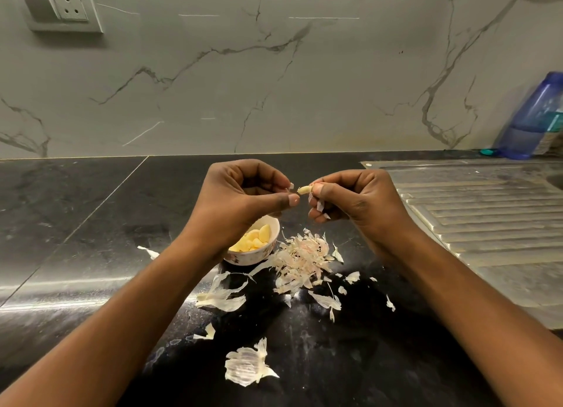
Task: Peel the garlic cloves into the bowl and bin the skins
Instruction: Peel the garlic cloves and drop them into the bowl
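My right hand (pixel 353 202) pinches a small pale garlic clove (pixel 305 189) between thumb and fingertips, with bits of skin hanging under its fingers. My left hand (pixel 240 202) is curled just left of the clove, with a tiny flake of skin (pixel 291 186) at its fingertip. Both hands hover above the black counter. Below the left wrist sits a small white bowl (pixel 268 252) with several peeled yellow cloves (pixel 257 240). A heap of papery skins (pixel 304 258) lies right of the bowl, and looser skins (pixel 246 365) are scattered nearer to me.
A steel sink drainboard (pixel 475 217) fills the right side. A blue plastic bottle (pixel 536 120) stands at the back right against the marble wall. A wall socket (pixel 61 7) is at the upper left. No bin is in view.
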A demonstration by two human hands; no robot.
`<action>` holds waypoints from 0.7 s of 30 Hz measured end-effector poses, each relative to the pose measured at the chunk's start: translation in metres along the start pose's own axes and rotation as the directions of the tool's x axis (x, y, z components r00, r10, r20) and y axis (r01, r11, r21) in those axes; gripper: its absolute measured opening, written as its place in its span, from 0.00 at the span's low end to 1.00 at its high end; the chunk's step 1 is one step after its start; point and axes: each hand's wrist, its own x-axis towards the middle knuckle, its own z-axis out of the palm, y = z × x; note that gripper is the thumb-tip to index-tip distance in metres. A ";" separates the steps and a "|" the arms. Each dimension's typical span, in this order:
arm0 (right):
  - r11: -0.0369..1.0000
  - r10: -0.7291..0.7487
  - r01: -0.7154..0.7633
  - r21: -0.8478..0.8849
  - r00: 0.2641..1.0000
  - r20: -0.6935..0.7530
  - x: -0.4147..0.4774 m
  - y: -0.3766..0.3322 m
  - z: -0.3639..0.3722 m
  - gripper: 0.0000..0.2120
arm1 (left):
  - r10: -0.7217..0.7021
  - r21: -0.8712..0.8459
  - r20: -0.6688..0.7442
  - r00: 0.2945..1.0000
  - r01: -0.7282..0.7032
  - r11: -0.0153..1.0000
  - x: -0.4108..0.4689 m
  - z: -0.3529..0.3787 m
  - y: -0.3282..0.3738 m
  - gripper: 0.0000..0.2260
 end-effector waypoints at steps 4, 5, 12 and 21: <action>0.999 -0.011 0.011 -0.043 1.000 -0.014 0.001 0.000 -0.002 0.05 | 0.015 0.037 0.027 1.000 -0.016 0.999 -0.001 0.001 0.000 0.08; 0.998 -0.012 0.011 -0.054 1.000 -0.010 0.001 0.000 -0.002 0.04 | 0.015 0.034 0.030 0.999 -0.016 0.999 -0.001 0.002 0.000 0.09; 0.990 -0.014 0.020 -0.142 0.999 0.040 0.000 0.002 0.000 0.06 | -0.018 0.041 0.041 0.999 0.016 0.999 -0.001 0.003 -0.003 0.07; 0.985 -0.014 0.025 -0.169 0.998 0.067 0.000 0.002 -0.001 0.06 | -0.063 -0.037 0.081 0.995 0.066 0.997 -0.003 0.005 -0.001 0.08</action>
